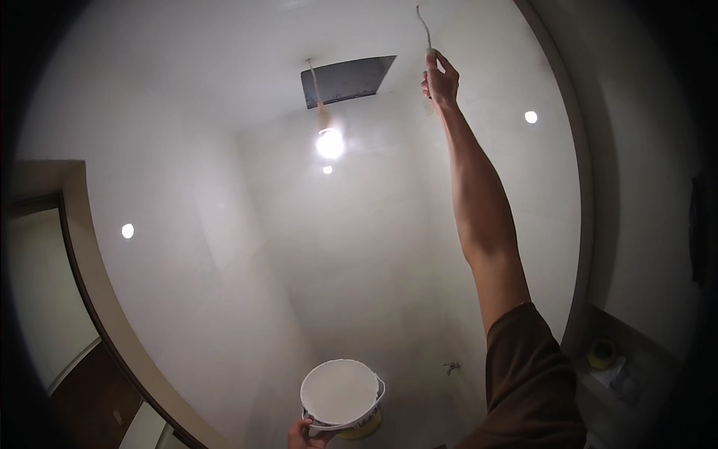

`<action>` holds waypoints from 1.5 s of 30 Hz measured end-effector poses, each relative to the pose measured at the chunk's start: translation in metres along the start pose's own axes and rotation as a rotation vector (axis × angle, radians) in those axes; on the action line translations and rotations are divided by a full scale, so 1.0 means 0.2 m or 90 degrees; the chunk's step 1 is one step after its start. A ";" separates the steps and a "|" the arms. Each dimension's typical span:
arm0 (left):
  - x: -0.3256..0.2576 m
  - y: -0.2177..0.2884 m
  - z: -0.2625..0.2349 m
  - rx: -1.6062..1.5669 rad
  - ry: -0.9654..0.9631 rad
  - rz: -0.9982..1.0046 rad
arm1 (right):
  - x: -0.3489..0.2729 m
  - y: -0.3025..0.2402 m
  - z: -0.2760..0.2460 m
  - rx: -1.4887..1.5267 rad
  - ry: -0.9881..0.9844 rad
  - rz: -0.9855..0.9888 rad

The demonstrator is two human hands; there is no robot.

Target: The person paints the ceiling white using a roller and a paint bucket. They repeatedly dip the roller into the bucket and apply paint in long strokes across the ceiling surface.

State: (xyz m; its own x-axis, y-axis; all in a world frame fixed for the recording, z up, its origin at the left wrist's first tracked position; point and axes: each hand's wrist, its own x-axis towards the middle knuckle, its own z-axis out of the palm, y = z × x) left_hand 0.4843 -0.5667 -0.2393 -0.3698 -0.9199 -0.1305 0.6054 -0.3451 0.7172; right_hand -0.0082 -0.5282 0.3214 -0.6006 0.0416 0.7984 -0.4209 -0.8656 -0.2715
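Paint-white round plastic bucket (340, 394) is gripped at its rim by the left hand (305, 435) at six o'clock — the right hand (440, 79), closed round a thin long-handled brush (425, 24), is raised at twelve o'clock toward the white ceiling (224, 52).

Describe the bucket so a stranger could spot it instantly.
Start at the dark ceiling hatch and drop past the hanging bulb to the frame's bottom edge. The bucket sits there, round and white, gripped from below by the left hand; nothing else nearby is round and white.
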 end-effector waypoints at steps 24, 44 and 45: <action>-0.07 0.02 -0.02 -0.051 0.042 0.064 | -0.52 0.27 0.96 -0.008 0.001 -0.238; -0.28 0.15 -0.46 -0.112 0.177 0.184 | -1.24 0.15 1.96 -0.076 -0.285 -0.144; -0.29 0.16 -0.47 -0.121 0.188 0.178 | -1.25 0.14 1.99 -0.074 -0.278 -0.128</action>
State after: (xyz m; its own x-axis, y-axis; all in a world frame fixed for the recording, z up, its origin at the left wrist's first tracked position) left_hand 0.5908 -0.5427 -0.2723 0.0272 -0.9870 -0.1583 0.7821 -0.0776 0.6183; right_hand 0.4006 -0.7623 0.3273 -0.1694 -0.0322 0.9850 -0.5872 -0.7994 -0.1272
